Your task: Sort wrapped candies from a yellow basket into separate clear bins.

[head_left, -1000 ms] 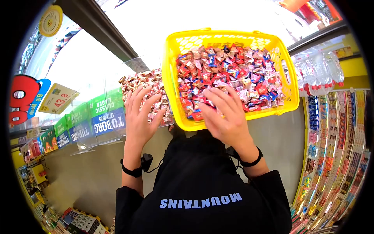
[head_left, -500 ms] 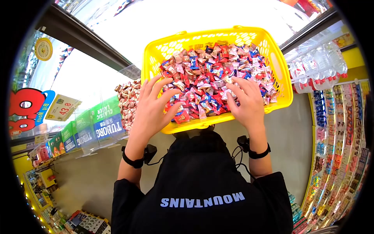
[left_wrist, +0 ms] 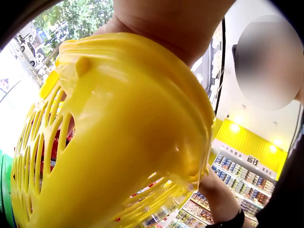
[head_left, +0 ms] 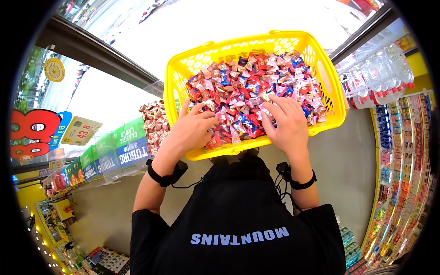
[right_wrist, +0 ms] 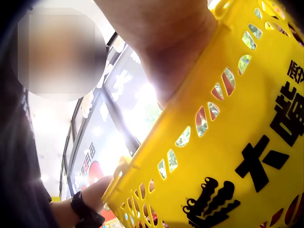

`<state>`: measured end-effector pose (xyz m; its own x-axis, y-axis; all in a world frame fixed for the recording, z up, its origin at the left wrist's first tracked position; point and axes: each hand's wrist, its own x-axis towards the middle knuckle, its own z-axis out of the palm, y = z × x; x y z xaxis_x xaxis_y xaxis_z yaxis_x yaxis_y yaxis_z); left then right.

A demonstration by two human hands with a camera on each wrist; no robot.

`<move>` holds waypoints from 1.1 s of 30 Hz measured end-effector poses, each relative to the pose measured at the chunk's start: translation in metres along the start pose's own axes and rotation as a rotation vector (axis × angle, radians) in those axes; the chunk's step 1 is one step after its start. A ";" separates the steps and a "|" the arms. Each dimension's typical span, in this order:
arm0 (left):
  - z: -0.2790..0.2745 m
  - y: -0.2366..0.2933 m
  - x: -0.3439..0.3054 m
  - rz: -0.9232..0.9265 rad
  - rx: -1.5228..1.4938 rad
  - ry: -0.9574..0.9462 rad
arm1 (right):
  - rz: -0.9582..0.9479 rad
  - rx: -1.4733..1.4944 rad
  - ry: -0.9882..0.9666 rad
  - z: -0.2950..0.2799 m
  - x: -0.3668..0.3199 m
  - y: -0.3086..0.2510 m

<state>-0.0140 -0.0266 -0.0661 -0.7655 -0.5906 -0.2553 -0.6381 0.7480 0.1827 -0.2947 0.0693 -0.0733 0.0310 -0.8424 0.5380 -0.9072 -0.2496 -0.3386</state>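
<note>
A yellow plastic basket (head_left: 338, 110), pierced with holes, holds a heap of small wrapped candies (head_left: 250, 85) in red, pink, blue and brown. My left hand (head_left: 192, 130) reaches over the basket's near left rim, its fingers loosely bent on the candies. Further right, my right hand (head_left: 289, 127) crosses the near rim, with fingers spread and fingertips right at the candy surface. In the left wrist view the basket's corner (left_wrist: 118, 109) hides that hand. The right wrist view shows the printed outer wall (right_wrist: 223, 156), with my right fingers hidden behind it.
Brown-wrapped candies (head_left: 156, 121) fill a clear bin just left of the basket. Green and blue Tuborg beer boxes (head_left: 133, 143) line up beyond it. Clear bottles with red caps (head_left: 380, 75) stand at the right, above shelves of packaged goods (head_left: 403, 151). A window lies ahead.
My left hand has moved right, from over the brown candies to the candies in the basket. My right hand has shifted right and spread its fingers. The basket appears further left in view.
</note>
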 end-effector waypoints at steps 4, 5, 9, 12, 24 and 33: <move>0.004 0.001 0.004 0.013 -0.049 -0.025 | 0.023 0.020 -0.007 -0.001 0.000 -0.001; 0.003 0.002 0.004 0.005 -0.051 -0.058 | 0.028 0.023 -0.007 -0.001 -0.001 -0.002; 0.001 0.002 0.002 0.016 -0.029 -0.078 | 0.041 0.022 -0.009 0.000 0.000 -0.001; 0.001 0.001 -0.005 0.069 -0.014 0.022 | 0.045 0.013 0.018 0.001 -0.002 -0.003; -0.027 0.003 -0.049 0.082 -0.228 0.393 | -0.113 0.131 -0.053 0.008 0.020 -0.034; -0.006 0.000 -0.066 0.102 -0.309 0.436 | -0.239 0.255 0.003 0.048 0.035 -0.078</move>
<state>0.0357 0.0107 -0.0440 -0.7461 -0.6401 0.1835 -0.5034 0.7226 0.4738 -0.2027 0.0364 -0.0651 0.2286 -0.7441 0.6277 -0.7403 -0.5516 -0.3843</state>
